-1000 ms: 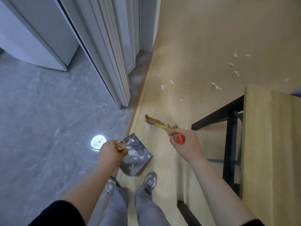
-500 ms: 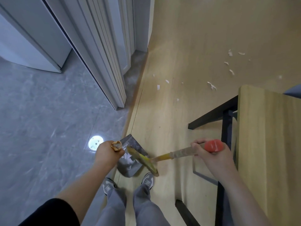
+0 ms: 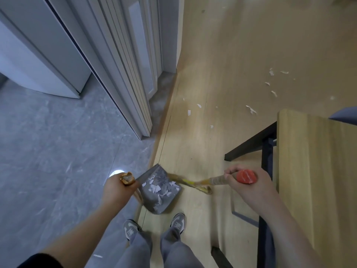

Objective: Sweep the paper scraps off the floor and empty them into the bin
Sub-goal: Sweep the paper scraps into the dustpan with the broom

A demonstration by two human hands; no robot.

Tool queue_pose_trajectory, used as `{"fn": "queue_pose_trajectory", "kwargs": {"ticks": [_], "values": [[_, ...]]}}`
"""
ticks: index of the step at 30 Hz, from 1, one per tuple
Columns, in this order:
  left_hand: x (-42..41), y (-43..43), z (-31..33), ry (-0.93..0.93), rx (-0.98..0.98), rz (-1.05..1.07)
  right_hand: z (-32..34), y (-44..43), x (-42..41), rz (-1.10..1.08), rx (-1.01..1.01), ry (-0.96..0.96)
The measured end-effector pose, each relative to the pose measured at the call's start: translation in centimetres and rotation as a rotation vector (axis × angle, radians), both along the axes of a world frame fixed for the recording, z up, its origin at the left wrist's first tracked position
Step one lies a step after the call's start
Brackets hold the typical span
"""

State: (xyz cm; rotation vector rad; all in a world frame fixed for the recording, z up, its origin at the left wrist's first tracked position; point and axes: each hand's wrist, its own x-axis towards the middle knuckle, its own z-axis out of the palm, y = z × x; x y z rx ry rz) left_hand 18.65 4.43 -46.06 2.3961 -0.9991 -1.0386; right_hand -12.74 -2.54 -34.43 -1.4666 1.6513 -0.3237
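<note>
Left hand: the left hand (image 3: 116, 188) is closed round the top of the dustpan's upright handle (image 3: 127, 178), which keeps the pan steady without stooping.
Dustpan: the grey dustpan (image 3: 161, 198) sits on the wooden floor (image 3: 231, 55) just ahead of the shoes (image 3: 178, 222), at the seam with the grey tiles (image 3: 48, 151). Its open side faces right, toward the broom, so swept paper slides straight in.
Right hand: the right hand (image 3: 249, 185) is wrapped round the broom's stick just below its red end cap (image 3: 246, 176), low and out to the side for short flicking strokes.
Broom: the broom head (image 3: 193, 183) is at the pan's right lip. It is smeared by motion, so whether the bristles touch the lip is unclear.
Scraps caught: white paper scraps (image 3: 156, 187) lie piled inside the pan.
Scraps left: loose scraps (image 3: 189, 112) lie on the wood well ahead of the pan, and more (image 3: 251, 109) lie near the table (image 3: 316, 171).
Bin: not in view, and emptying looks a long way off.
Change: a second ago the bristles reached forward to a scrap in front of the pan. Half a second ago they lay across the pan's mouth. Now they are drawn out to its right, and that scrap is gone from the floor. The pan and the left hand's grip are unchanged.
</note>
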Motion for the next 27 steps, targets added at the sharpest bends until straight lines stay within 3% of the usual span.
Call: {"fn": "queue_pose_trajectory", "kwargs": {"ticks": [14,27], "values": [[-2.0,-6.5,2.2,0.047,-0.102,0.070,3.7,-0.6,-3.9,-0.260,-0.007,-0.035],[3.7,-18.5,2.9,0.079,-0.163,0.062,4.9,-4.7,0.3,-0.583,-0.026,0.008]]}}
